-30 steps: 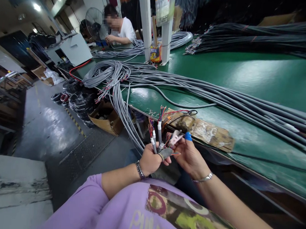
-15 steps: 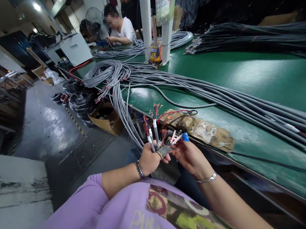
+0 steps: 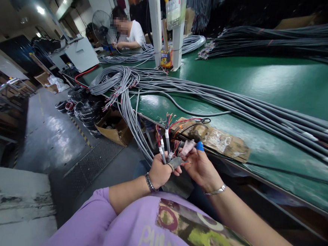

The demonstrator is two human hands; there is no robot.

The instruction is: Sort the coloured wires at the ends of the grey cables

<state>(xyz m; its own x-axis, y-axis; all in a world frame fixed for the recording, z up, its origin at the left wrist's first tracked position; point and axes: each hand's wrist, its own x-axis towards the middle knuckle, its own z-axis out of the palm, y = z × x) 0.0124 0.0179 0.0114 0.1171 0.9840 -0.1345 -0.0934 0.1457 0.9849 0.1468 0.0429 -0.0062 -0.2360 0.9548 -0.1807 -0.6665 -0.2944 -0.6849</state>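
Note:
My left hand [image 3: 162,171] is closed around several grey cables [image 3: 167,139] whose ends are stripped to thin coloured wires [image 3: 158,134]. White bands wrap the cables just below the bare wires. A grey cover [image 3: 175,162] sits over the left thumb. Close beside the wire ends is my right hand [image 3: 199,163], with a blue cover [image 3: 200,146] on one fingertip. Its fingers pinch a small pale pink clip [image 3: 188,147], blurred by motion. Whether the clip touches the wires, I cannot tell.
Long grey cables [image 3: 211,90] run across the green table [image 3: 257,79], coiled at its left end. A taped wooden board [image 3: 221,142] lies at the near edge. Behind the white post [image 3: 178,41] sits a co-worker [image 3: 135,33]. An open cardboard box [image 3: 114,129] stands on the floor.
The pink clip has turned in my right hand and now looks smeared. My right wrist has shifted slightly left. My left hand keeps its hold on the cables.

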